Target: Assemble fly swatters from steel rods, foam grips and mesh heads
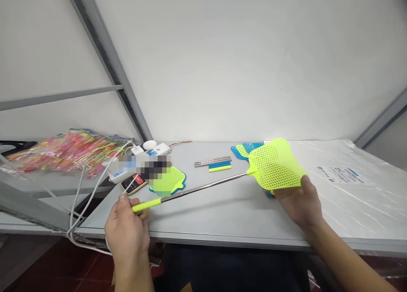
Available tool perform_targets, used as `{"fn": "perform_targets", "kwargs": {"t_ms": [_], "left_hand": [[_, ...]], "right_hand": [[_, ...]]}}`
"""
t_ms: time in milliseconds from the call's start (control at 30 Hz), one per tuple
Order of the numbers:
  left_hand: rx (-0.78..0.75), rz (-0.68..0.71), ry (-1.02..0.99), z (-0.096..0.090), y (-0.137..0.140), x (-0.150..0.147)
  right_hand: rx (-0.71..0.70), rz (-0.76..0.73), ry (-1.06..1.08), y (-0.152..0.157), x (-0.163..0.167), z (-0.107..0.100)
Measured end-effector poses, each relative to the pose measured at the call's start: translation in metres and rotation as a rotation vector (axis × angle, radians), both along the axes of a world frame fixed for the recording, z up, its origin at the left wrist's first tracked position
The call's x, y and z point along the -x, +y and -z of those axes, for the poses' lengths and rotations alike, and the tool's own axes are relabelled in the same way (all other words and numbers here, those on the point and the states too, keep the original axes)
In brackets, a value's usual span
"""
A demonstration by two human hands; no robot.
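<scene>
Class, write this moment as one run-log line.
left hand: grips yellow-green handle | right hand: holds flyswatter head | metal shaft: spans handle to head | table: loose metal rods

Single view, from person's head: set above worktop [203, 220], on side of near edge, facing forward and down toward far edge and wall [203, 71]. Close enough that left hand [127, 226] and right hand [299, 204] look large. Near edge crosses low in frame, floor [60, 264] showing beneath at left.
</scene>
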State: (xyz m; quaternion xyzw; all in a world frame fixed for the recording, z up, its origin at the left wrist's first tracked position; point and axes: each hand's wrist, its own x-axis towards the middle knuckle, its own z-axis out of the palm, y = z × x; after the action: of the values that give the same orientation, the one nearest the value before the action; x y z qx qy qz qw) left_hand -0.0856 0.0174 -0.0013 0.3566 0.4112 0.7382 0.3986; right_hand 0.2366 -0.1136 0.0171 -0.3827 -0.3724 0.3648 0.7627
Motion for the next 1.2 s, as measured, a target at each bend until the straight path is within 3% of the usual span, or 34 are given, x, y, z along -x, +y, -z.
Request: {"fn": "perform_targets", "kwargs": {"t_ms": [167,333,600,900,1067,1200], "left_hand": [[0.053,0.062,-0.016,0.001,0.0,-0.004],[0.03,0.049,0.02,0.0,-0.006,-0.017],[0.019,0.177,0.13,0.002,-0.013,-0.025],[0.027,0.257,0.134,-0.006,-0.024,-0.024],[0.074,0.366,0.192,0.003,-0.03,-0.036],[0.079,0.358,0.235,0.011,-0.029,-0.039]], "right_hand": [[0.149,0.205,0.103,0.0,-0.007,-0.012],[0.161,0.276,0.133,0.003,-0.003,-0.008],[0.154,0.346,0.14,0.002,-0.009,-0.009],[0.123,0.312,0.187,0.002,-0.013,-0.013],[0.008,0.154,0.104,0.001,0.0,-0.022],[-0.022,0.204,0.0,0.001,0.006,-0.023]]}}
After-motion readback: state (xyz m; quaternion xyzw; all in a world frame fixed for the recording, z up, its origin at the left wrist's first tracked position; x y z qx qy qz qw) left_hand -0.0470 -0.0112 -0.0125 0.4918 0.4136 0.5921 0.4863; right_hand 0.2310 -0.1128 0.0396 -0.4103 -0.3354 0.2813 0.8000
